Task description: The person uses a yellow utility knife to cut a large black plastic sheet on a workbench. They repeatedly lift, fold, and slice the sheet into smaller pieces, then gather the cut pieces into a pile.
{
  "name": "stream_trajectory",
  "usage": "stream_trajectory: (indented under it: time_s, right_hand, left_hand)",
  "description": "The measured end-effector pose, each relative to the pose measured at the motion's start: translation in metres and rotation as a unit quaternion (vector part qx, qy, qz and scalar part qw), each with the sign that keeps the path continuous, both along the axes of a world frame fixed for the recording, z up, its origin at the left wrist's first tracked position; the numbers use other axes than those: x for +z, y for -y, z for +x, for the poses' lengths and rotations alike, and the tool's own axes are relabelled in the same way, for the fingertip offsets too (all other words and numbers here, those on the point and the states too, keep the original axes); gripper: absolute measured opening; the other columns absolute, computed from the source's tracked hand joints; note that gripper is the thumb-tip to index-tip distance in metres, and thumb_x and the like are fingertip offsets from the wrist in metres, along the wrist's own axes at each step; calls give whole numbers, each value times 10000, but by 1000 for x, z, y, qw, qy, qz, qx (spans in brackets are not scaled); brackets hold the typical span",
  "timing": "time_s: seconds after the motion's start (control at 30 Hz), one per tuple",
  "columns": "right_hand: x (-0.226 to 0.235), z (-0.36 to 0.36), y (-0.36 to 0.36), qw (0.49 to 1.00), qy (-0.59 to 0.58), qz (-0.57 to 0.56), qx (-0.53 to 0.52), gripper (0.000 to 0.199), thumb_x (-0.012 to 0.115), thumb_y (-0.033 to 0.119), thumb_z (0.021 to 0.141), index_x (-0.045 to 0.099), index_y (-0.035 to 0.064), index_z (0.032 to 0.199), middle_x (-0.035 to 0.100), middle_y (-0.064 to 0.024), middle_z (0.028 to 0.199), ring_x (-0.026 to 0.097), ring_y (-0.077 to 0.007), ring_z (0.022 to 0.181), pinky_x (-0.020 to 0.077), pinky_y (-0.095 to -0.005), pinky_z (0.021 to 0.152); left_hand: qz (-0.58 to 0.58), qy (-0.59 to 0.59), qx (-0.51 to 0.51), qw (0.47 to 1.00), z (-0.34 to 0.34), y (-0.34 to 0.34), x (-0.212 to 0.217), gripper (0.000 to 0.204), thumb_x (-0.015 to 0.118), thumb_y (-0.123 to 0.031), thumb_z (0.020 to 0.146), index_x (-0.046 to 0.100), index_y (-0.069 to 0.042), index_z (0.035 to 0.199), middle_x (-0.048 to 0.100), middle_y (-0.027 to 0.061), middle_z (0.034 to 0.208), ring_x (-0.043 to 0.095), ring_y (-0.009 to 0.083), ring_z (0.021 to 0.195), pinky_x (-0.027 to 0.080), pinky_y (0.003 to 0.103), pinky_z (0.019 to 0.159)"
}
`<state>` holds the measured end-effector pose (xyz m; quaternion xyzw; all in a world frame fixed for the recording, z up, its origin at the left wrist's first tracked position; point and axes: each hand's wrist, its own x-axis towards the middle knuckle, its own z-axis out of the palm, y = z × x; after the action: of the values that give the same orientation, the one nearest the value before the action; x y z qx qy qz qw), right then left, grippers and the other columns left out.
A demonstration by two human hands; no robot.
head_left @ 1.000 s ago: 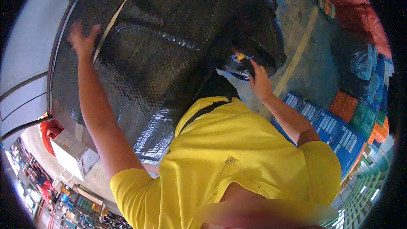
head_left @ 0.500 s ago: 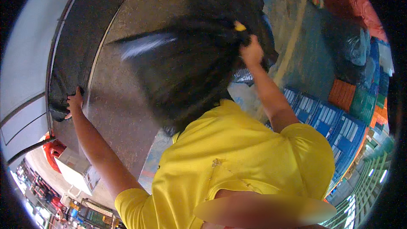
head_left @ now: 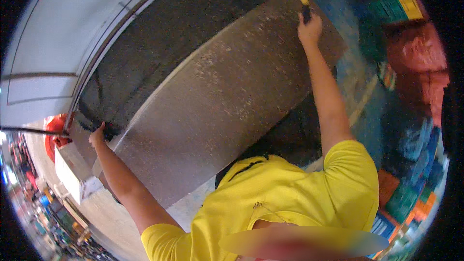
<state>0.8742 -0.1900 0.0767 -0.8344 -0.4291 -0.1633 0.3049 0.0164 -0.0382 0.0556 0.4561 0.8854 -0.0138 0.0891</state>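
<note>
A long black plastic sheet (head_left: 159, 43) lies along the far side of a brown, speckled board (head_left: 227, 77). At the sheet's left end, where it wrinkles, my left hand (head_left: 98, 137) is closed on its edge, with the fingers partly hidden. My right hand (head_left: 310, 29) is wrapped round a black-handled tool with a yellow end (head_left: 305, 7), held over the board's far right part. The kind of tool is too small to make out. More black material (head_left: 295, 133) shows below the board's near edge, close to my yellow shirt.
A pale panel with dark frame edges (head_left: 48, 63) borders the sheet at the left. Beyond my left hand are a white box (head_left: 72, 176) and a red thing (head_left: 54, 140). To the right are red covering (head_left: 418, 53), green crates (head_left: 384, 17) and an orange crate (head_left: 386, 186).
My right hand has moved up and right. The blurred black sheet that swung beneath it no longer covers the board. My left hand stays at the sheet's left end; the view has turned.
</note>
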Motion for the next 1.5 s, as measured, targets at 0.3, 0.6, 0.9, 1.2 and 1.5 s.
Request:
stream_trajectory:
  time_s: [0.3,0.6,0.9,1.2,1.5]
  right_hand:
    - [12,-8,-199,980,-142,-135,-21,579,621,467,816,617,-2,1155,636,-252,1103,600,-416,1047,462,-475,915]
    - [-7,42,170,971,-33,-156,-179,669,584,544,864,548,-29,1207,624,-231,1135,602,-390,1026,479,-448,854]
    - [-46,75,269,958,-57,-180,-218,719,590,568,841,549,-51,1206,618,-264,1116,604,-419,999,476,-462,849]
    - [65,-217,-45,911,-347,-43,220,353,602,115,853,562,-3,1184,653,-131,967,613,-268,694,524,-337,561]
    - [58,-680,-41,607,26,-169,776,221,548,313,873,618,182,1036,672,-150,881,660,-378,814,530,-495,649]
  left_hand:
    - [275,630,220,692,15,63,44,694,727,-403,812,492,40,1291,602,139,1187,604,305,1030,500,421,866]
    - [280,83,188,938,90,393,51,465,656,-359,871,652,97,961,680,206,861,636,314,784,472,390,744]
    - [47,-77,275,957,98,485,38,583,686,-395,773,585,90,1080,644,269,970,616,422,893,479,471,819]
    - [126,-10,77,989,127,196,41,746,360,-485,948,213,37,1460,181,179,1545,113,300,1446,106,454,1161]
    - [143,-91,108,980,124,226,8,749,352,-495,955,199,32,1464,169,186,1547,121,293,1446,106,457,1159]
